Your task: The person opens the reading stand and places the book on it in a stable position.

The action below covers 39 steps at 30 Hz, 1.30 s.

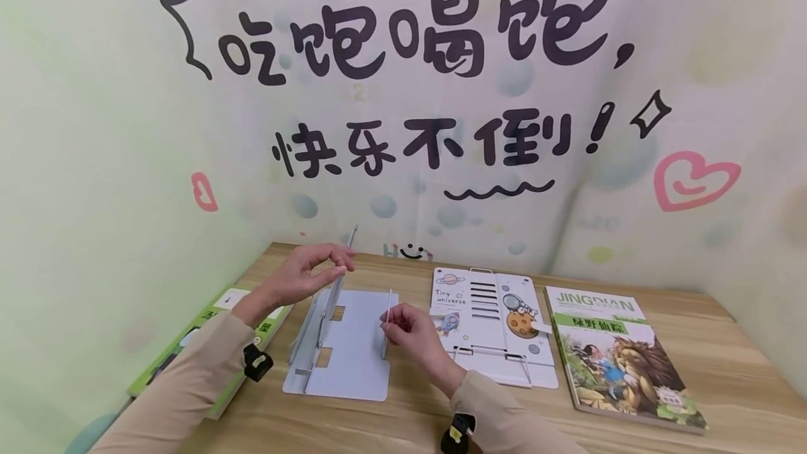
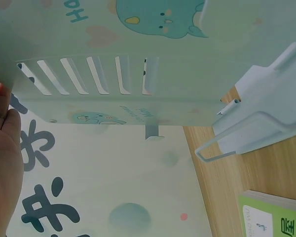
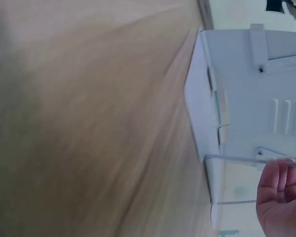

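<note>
A pale metal book stand is unfolded on the table, its flat base plate (image 1: 362, 363) lying down and its panel (image 2: 187, 79) standing up. The panel carries slots and a blue cartoon animal. At the panel's upper edge, my left hand (image 1: 309, 273) grips it between thumb and fingers; in the left wrist view only part of this hand (image 2: 2, 158) shows. My right hand (image 1: 415, 343) pinches a thin wire support (image 1: 389, 307) raised from the base's right side. In the right wrist view, the fingers (image 3: 271, 180) close around that wire (image 3: 232, 158).
A second white book stand (image 1: 485, 328) with space drawings lies folded to the right. Beyond it is a book (image 1: 624, 363) with a lion cover. A green book (image 1: 217, 363) lies at the left, partly under my left forearm. A printed cloth wall (image 1: 403, 104) rises behind the table.
</note>
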Motion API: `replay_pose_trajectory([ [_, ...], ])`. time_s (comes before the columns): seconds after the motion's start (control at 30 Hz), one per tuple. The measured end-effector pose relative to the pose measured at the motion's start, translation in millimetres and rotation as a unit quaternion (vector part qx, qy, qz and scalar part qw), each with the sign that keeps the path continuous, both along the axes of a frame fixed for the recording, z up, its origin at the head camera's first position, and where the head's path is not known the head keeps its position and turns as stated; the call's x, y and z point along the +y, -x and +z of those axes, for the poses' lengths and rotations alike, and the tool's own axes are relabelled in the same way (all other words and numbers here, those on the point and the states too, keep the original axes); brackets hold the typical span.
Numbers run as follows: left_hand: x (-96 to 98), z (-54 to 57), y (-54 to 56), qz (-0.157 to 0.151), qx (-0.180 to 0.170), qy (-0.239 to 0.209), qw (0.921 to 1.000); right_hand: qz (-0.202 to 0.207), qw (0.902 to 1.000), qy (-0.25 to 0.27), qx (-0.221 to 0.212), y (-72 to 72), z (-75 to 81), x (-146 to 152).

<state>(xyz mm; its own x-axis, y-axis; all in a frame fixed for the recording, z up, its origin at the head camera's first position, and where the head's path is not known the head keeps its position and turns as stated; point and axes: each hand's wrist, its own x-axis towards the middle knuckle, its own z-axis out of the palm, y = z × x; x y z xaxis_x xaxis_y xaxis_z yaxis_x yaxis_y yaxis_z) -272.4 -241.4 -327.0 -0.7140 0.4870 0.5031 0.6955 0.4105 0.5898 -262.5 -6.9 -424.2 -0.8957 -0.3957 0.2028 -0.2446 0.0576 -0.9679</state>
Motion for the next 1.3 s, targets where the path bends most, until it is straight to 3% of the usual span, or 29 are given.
replay_pose_trajectory([
  [0.23,4.4,0.7,-1.2,0.008,-0.011,0.007,0.9999,0.045,0.9972,-0.060,0.007,5.4,-5.5,-0.2],
  [0.5,10.0,-1.1,-1.3,0.000,-0.012,0.018,0.9998,0.074,0.9834,-0.160,0.042,11.2,-8.8,-5.0],
  [0.9,10.8,-2.5,0.1,-0.008,0.002,0.014,0.9999,0.100,0.9709,-0.194,0.097,12.5,-12.5,-2.8],
  [1.3,15.5,-4.1,2.8,-0.014,0.002,0.015,0.9998,0.087,0.9687,-0.232,0.006,14.4,-14.2,-6.1],
])
